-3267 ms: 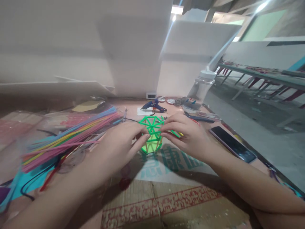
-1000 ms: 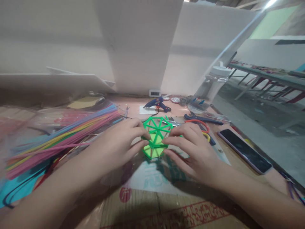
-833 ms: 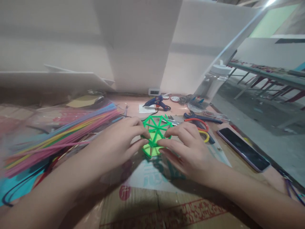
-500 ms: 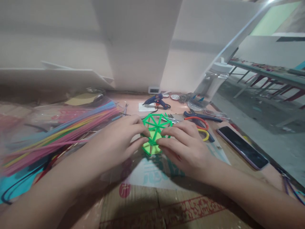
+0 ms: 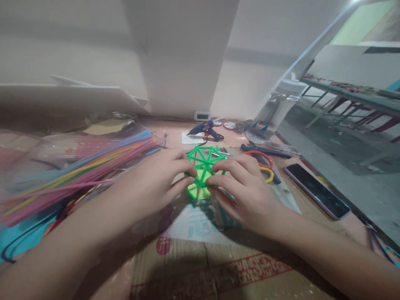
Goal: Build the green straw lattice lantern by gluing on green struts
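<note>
A small frame of green sticks (image 5: 206,163), with triangular spokes on top and a yellow-green base (image 5: 200,192), stands between my hands over a printed plastic sheet (image 5: 200,231). My left hand (image 5: 170,173) pinches its left side with thumb and fingertips. From the right, my right hand (image 5: 240,183) grips the frame's front and right side, thumb and fingers close together. The fingertips cover parts of the sticks on both sides.
Colourful pipe cleaners (image 5: 84,171) lie at left. Behind are a blue glue gun (image 5: 204,130) on white card and a small display (image 5: 202,116). Rightward are scissors with red and yellow handles (image 5: 267,174), pliers (image 5: 265,151), a clear bottle (image 5: 273,110) and a phone (image 5: 317,191).
The whole view has shifted very slightly, with objects a little higher in the picture. Both hands keep their hold on the green frame.
</note>
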`<state>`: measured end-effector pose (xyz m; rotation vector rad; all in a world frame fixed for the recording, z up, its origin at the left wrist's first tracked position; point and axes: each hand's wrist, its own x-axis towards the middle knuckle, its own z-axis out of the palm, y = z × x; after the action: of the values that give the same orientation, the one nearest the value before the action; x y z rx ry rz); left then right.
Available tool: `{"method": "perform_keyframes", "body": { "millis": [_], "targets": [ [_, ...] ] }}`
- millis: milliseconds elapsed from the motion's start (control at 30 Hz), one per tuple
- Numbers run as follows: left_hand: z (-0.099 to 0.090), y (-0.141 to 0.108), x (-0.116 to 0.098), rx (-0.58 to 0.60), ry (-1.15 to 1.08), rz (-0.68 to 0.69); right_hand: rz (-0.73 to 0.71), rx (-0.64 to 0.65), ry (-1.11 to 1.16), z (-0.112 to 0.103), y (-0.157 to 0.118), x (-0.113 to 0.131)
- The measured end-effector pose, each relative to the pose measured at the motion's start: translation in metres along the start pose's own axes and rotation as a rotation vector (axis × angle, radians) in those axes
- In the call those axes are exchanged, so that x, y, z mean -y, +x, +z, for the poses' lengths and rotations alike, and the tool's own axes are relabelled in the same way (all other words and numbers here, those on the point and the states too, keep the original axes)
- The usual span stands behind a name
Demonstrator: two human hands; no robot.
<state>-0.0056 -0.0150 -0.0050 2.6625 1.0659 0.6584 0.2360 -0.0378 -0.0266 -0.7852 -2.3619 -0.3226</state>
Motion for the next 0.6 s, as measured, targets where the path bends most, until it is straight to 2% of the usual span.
{"method": "perform_keyframes", "body": {
  "millis": [267,600],
  "targets": [
    [0.0017,0.0001,0.0006,0.005,-0.001,0.008,-0.023,-0.01,-0.032,0.0022,0.0036,0.0012],
    [0.0015,0.001,-0.0007,0.009,0.018,0.038,-0.063,0.112,-0.094,-0.0019,0.0024,0.0029]
  ]
}}
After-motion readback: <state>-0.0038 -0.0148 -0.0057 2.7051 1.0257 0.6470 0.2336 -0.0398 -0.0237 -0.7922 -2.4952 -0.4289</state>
